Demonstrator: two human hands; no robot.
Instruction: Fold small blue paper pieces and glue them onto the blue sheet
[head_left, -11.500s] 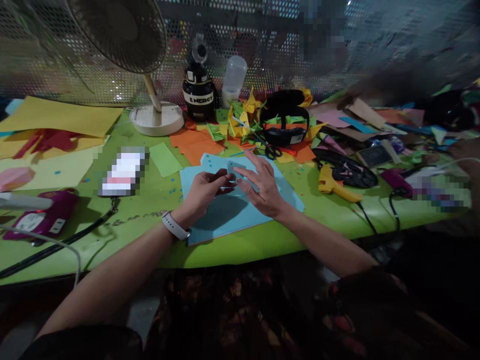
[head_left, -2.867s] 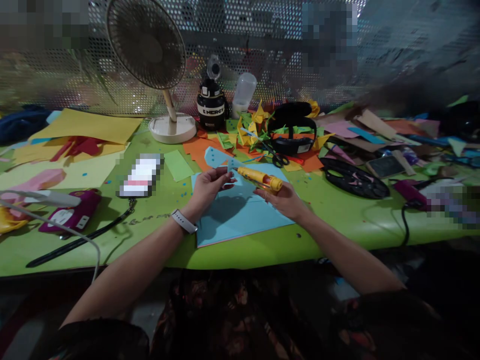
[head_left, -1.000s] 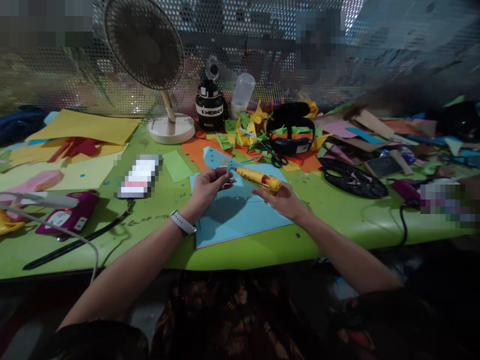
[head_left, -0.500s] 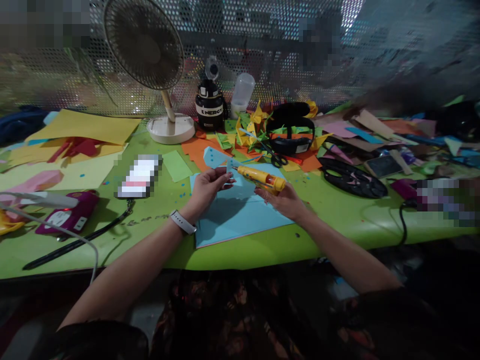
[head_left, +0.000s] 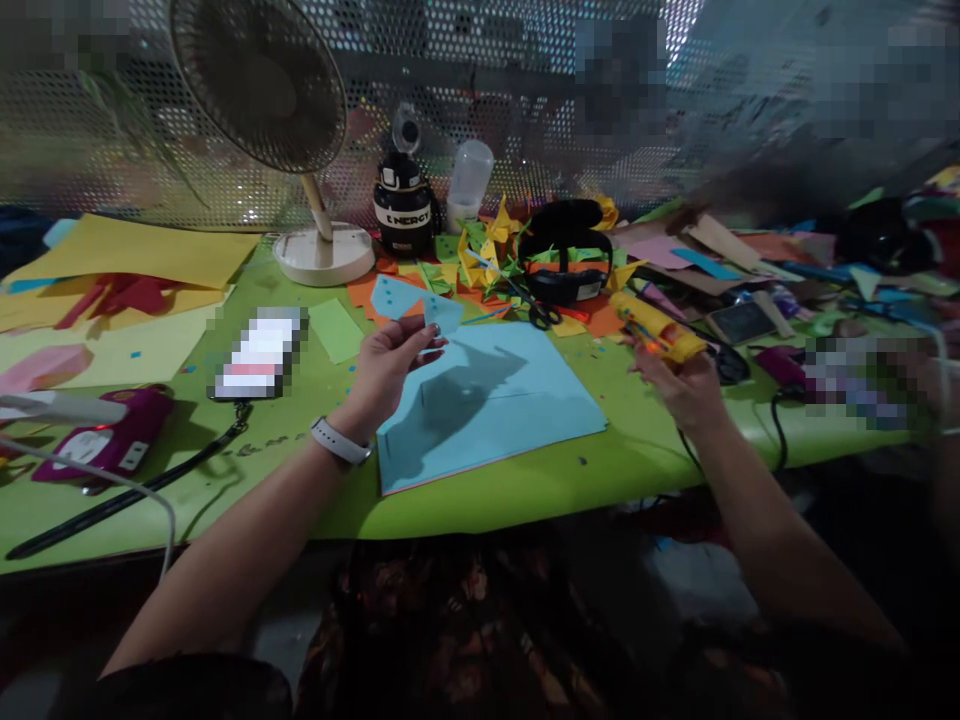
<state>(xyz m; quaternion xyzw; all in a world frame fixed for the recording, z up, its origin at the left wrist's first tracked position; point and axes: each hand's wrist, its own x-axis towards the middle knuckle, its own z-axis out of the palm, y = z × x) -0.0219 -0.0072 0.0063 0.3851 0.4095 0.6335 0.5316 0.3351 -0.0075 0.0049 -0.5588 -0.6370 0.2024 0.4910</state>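
Note:
Between the thumb and fingers of my left hand (head_left: 390, 365) is a small light-blue paper cutout (head_left: 405, 298) with darker blue dots, held up off the table. My right hand (head_left: 686, 385) is wrapped round a yellow hot glue gun (head_left: 664, 325); a small orange-red light glows on it and a dark cord hangs below. A large sheet of light-blue paper (head_left: 510, 420) lies flat between my hands, with their shadow across it. Behind that sheet, scissors (head_left: 544, 315) with dark handles rest near orange paper scraps.
A white fan (head_left: 322, 258), a black bottle (head_left: 405, 215) and a black headset-like object (head_left: 566, 285) stand at the back. Left are a phone (head_left: 262, 352) and a magenta device (head_left: 109, 430) with a cable. Paper scraps (head_left: 697, 250) crowd the right; another person's arm (head_left: 926, 370) shows there.
My right hand has carried the glue gun away from the cutout, to the right. My left hand still pinches the cutout. The whole view has shifted slightly.

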